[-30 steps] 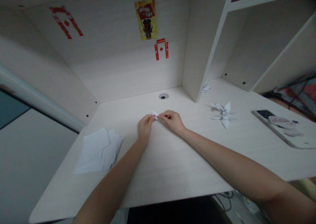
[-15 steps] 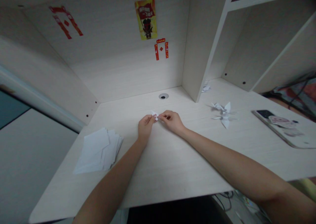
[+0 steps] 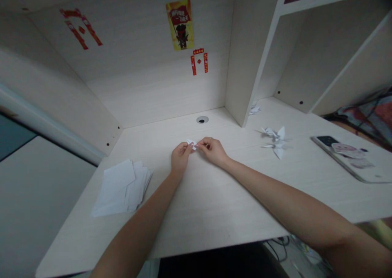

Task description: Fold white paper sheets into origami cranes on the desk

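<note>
Head view: I see nearly no change; left hand (image 3: 180,155) and right hand (image 3: 213,150) keep pinching the folded paper (image 3: 192,143).

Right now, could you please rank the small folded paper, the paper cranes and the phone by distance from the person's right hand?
1. Small folded paper, pinched by the right hand.
2. Paper cranes, farther to the right.
3. Phone, far right.

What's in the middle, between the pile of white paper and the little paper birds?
In the head view, the left hand and right hand meet there, pinching a small folded paper over the desk.
</note>
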A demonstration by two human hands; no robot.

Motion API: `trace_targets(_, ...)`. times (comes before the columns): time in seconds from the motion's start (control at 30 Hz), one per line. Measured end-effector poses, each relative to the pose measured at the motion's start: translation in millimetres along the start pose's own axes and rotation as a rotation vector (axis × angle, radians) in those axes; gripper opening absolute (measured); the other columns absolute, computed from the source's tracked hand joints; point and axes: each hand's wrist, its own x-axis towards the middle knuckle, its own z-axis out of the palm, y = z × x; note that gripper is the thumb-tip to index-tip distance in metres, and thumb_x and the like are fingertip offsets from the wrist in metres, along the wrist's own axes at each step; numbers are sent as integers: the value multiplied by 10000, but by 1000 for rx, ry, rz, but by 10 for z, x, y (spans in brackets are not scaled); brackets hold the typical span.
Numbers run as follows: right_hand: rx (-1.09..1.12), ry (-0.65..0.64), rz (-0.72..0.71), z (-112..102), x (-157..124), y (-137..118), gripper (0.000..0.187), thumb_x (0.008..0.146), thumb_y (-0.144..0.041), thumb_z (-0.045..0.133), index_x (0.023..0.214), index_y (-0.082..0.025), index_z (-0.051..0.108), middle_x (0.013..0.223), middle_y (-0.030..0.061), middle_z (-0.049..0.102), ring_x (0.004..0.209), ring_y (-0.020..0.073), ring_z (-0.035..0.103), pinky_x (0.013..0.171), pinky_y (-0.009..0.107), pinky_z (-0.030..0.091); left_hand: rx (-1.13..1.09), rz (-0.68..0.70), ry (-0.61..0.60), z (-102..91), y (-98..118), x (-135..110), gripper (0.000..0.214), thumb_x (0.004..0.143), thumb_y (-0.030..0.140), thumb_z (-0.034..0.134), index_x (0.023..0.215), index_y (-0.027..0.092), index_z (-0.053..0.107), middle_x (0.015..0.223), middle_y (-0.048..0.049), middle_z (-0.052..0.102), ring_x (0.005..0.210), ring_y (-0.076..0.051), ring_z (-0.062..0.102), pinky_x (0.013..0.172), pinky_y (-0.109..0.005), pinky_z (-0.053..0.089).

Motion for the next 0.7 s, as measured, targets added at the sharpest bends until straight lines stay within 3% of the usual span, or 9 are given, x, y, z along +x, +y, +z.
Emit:
trace_targets(0.37,-5,16,-67,-15,-25,-64,195,815,-331,562,759,-182,676,695,16,624,623,115,533,579,224,380,8,9,16,-17,-28,15,216,688,364,655,728,152,640,715,-14,650,692,-134,609,731,-276,502)
trace_targets(0.7,121,84,62,23,-12,-8,240,784,-385,574,847,-189,699,771,40,680,675,142,579,600,244,417,36,-7,-22,-15,23,-9,201,664,282,671,820,157,667,770,-35,685,752,-162,631,800,-316,477)
